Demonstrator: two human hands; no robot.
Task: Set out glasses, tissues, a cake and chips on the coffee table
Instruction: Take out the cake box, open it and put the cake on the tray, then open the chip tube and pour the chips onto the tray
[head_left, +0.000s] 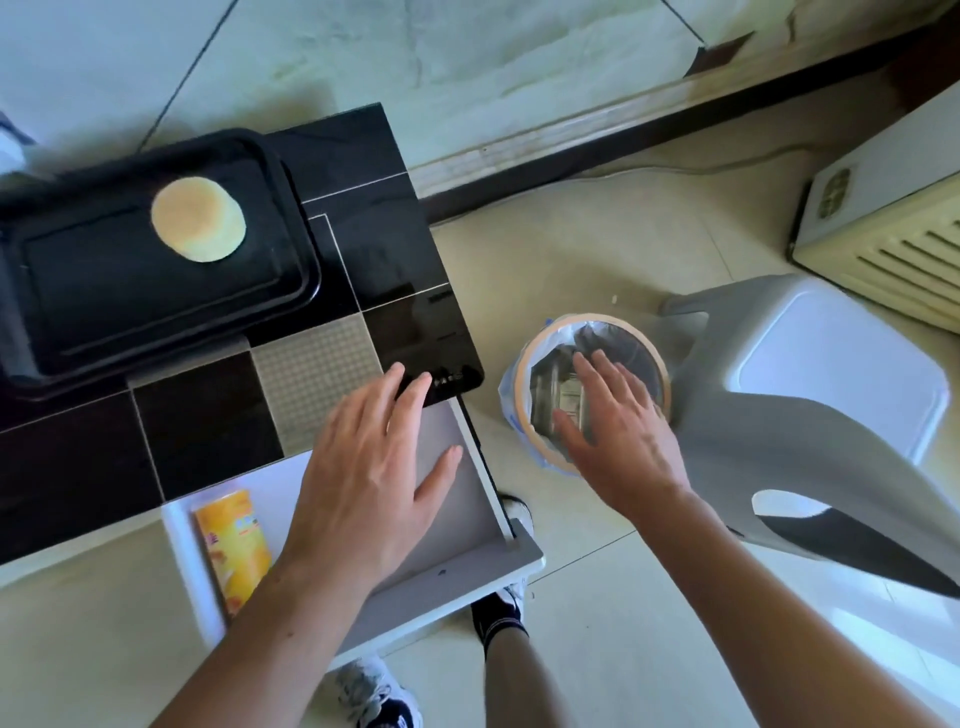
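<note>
Left hand (371, 480) and right hand (618, 434) spread, holding nothing, above open drawer (462, 525); chips can (234, 551) lay left, presumably next reached for.

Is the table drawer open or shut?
Open: the drawer is pulled out, with the chips can lying inside.

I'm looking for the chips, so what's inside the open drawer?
A yellow chips can lies at the left end of the white drawer. The left hand hovers over the middle, covering part of the floor there; the right part that shows is bare.
</note>
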